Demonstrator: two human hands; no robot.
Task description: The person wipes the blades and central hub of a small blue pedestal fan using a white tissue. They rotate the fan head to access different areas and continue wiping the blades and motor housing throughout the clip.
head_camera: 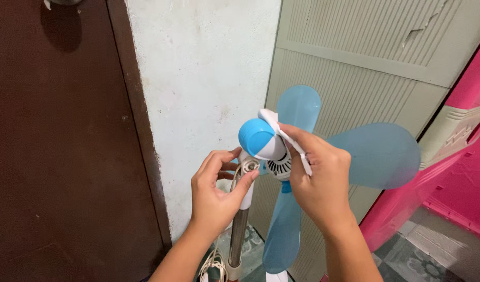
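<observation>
A stand fan without its grille stands before me, seen from behind. Its motor housing [261, 140] is white with a blue rear cap, and three translucent blue blades [378, 154] spread out behind it. My left hand [216, 190] grips the neck of the fan where the white joint meets the metal pole [238, 235]. My right hand [318, 180] presses a white cloth [284, 133] against the side of the motor housing, fingers wrapped over it.
A dark brown door [57, 141] is at the left, next to a whitish wall [203, 78]. A grey ribbed panel [365, 57] stands behind the fan. A pink plastic cabinet [454, 172] is at the right. A coiled white cord [214, 263] hangs by the pole's base.
</observation>
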